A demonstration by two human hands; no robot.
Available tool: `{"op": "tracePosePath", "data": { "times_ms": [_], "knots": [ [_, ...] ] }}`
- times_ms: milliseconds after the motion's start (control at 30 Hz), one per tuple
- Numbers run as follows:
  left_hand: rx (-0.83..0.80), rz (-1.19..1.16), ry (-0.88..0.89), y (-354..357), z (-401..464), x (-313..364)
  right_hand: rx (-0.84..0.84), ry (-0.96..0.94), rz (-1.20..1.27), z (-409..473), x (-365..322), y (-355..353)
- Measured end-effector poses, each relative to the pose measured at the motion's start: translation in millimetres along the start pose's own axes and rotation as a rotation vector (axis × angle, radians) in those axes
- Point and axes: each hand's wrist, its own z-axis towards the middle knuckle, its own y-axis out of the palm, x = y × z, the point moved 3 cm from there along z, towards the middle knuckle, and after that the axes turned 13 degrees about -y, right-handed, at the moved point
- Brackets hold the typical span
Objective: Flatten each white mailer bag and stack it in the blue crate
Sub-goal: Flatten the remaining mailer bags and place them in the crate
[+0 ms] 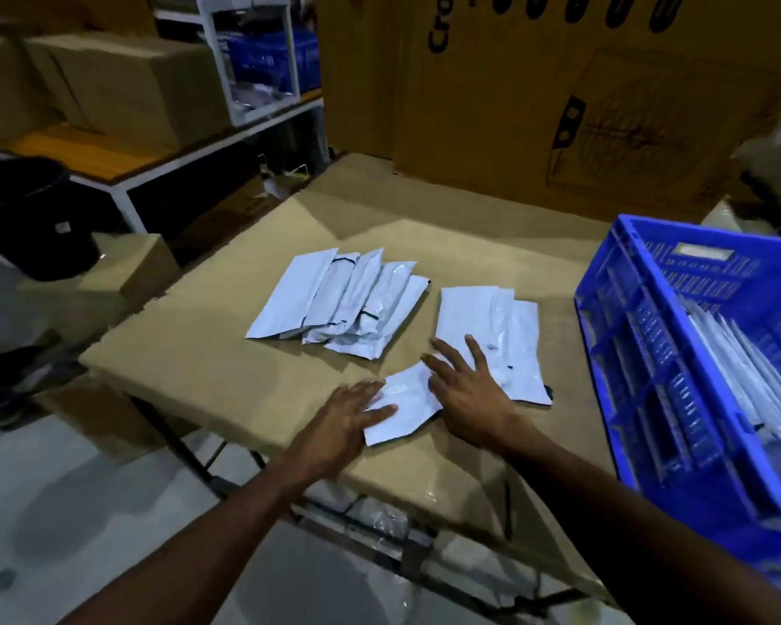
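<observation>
Bench cardboard-covered; blue crate overhangs right edge, mailers upright inside. Fanned mailer pile mid-bench, smaller pile beside. Bare cardboard toward far edge. Single mailer near front edge, pressed flat under left hand and right hand, fingers straight, spread, gripping nothing.

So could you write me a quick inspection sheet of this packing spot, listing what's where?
Surface: table covered in brown cardboard.
Job's things: one white mailer bag under both hands; fanned pile behind it; smaller pile to the right; blue crate at right already holds bags.
Clutter: nothing seen on the table.
Hands: left hand and right hand press flat, fingers straight.
Cables: nothing seen.
Surroundings: cardboard boxes, white shelf, large printed carton.
</observation>
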Motion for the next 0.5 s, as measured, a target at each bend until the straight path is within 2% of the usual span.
{"op": "tracePosePath", "data": {
  "times_ms": [133, 333, 500],
  "knots": [
    [0.022, -0.046, -0.048, -6.8, -5.6, -10.5, -0.005, 0.016, 0.105, -13.2, -25.7, -1.1],
    [-0.048, 0.014, -0.014, -9.9, -3.9, -17.1, -0.053, 0.202, 0.296, -46.6, -61.8, 9.6],
    [-0.04, 0.101, -0.036, -19.7, -3.6, -22.2, -0.11, 0.203, 0.338, -59.5, -78.0, 6.9]
  ]
}}
